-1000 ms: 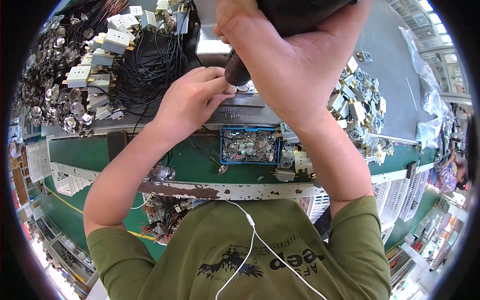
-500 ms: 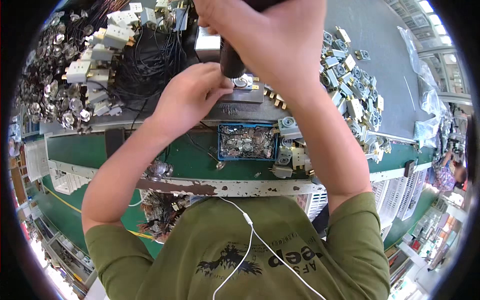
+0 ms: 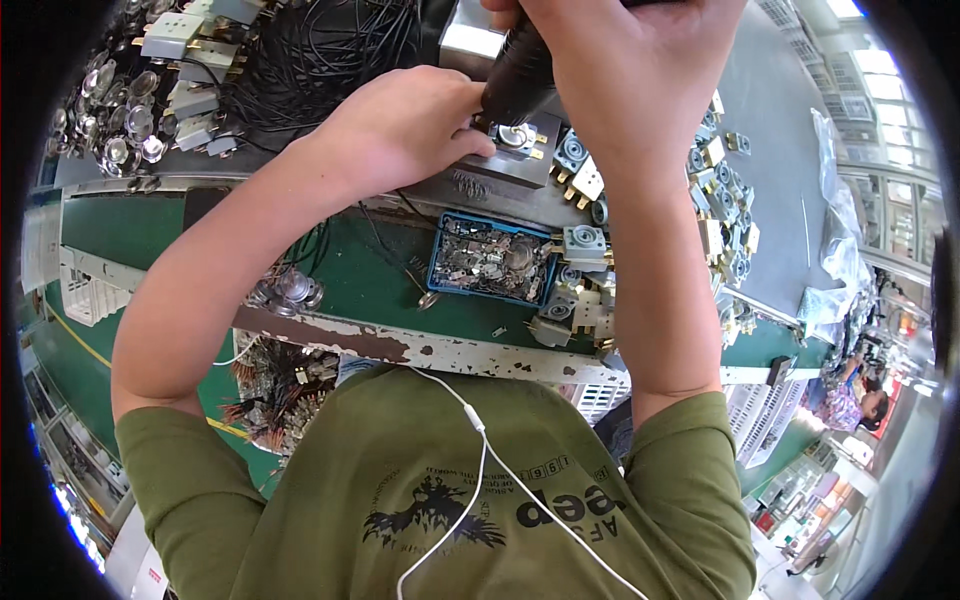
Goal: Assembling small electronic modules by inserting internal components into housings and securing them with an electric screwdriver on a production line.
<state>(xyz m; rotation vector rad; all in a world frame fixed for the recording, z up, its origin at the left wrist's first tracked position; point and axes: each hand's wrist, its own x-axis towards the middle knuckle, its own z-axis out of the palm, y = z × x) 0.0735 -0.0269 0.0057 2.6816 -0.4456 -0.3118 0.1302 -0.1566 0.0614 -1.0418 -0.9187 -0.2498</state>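
My right hand (image 3: 640,60) is wrapped around a black electric screwdriver (image 3: 518,78), a thick barrel tilted down toward the work. Under its lower end sits a small grey unit (image 3: 518,138) with a round metal top and brass prongs. That unit rests on a dark metal block (image 3: 535,170). My left hand (image 3: 420,125) comes in from the left, fingers curled and closed, with thumb and forefinger at the unit's left side beside the screwdriver's lower end. Whatever lies between those fingertips is hidden.
A blue tray (image 3: 490,293) of small metal parts lies near the table edge. Many grey units (image 3: 735,215) are heaped at right. Metal discs (image 3: 120,130), black wires (image 3: 320,60) and white plug housings (image 3: 172,35) crowd the left. A shiny metal block (image 3: 470,38) stands behind.
The view has shifted and turned slightly. The screwdriver remains over the unit in my right hand, and my left fingers stay close beside it.
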